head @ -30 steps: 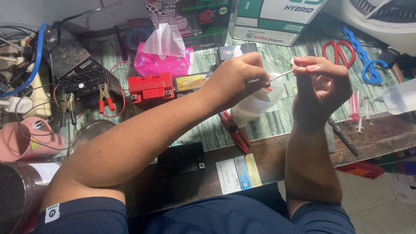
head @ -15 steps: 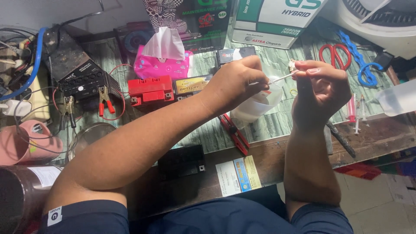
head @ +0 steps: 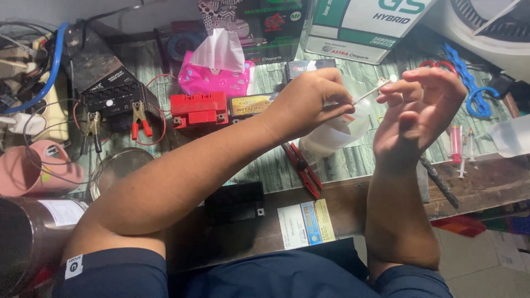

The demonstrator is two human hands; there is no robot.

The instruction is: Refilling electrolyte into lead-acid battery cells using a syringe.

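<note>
- Our left hand (head: pixel 313 102) pinches a thin white stick (head: pixel 371 94) by its near end; our right hand (head: pixel 417 110) is curled loosely, its fingertips meeting the stick's far tip. The hands are close together, raised above the bench.
- Just below them sits a clear plastic cup (head: pixel 337 132); we cannot tell what is in it.
- A pink tissue pack (head: pixel 216 78) at the far side has one white tissue sticking up.
- At left a pink mug (head: pixel 25 171) lies tipped, a glass bowl (head: pixel 118 168) near it.
- We count one red battery (head: pixel 199 110), two clamps (head: pixel 117 122), two syringes (head: pixel 461 144) and one pair of blue scissors (head: pixel 466 80).
- The wooden bench edge (head: pixel 353 207) runs nearest us, bare room just right of our right forearm.
</note>
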